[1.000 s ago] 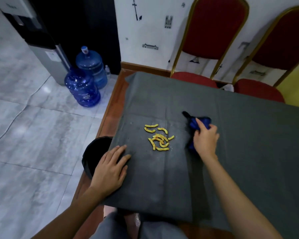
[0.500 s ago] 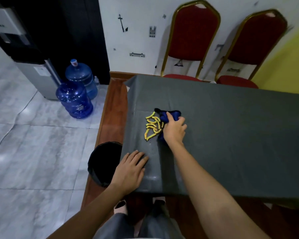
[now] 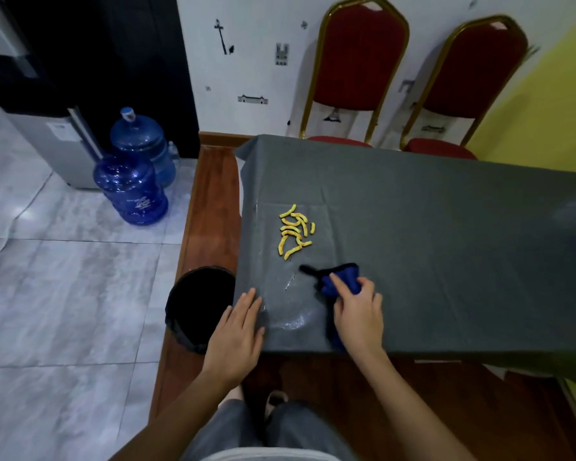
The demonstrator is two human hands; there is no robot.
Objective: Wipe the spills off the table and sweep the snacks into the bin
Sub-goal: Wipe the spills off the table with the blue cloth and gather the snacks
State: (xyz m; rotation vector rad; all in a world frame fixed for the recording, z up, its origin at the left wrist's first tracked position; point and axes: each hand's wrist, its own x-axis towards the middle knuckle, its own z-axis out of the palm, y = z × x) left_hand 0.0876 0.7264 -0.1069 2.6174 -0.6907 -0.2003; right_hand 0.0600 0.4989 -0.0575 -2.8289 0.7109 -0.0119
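Several yellow snack pieces (image 3: 293, 231) lie in a pile near the left end of the table, which is covered by a grey cloth (image 3: 429, 227). My right hand (image 3: 358, 312) presses a blue rag (image 3: 341, 281) onto the cloth, nearer to me than the snacks. A wet, shiny patch (image 3: 291, 319) glistens between my hands by the table's near edge. My left hand (image 3: 238, 334) rests flat, fingers apart, on the near left corner of the table. A black bin (image 3: 198, 306) stands on the floor just left of that corner.
Two red chairs (image 3: 359, 61) with gold frames stand behind the table against the wall. Two blue water jugs (image 3: 130, 188) and a dispenser (image 3: 30, 104) stand on the tiled floor at the left. My legs are under the table's near edge.
My right hand has pulled the rag back from beside the snacks toward the table's near edge. The snack pile stays in place. My left hand stays on the corner.
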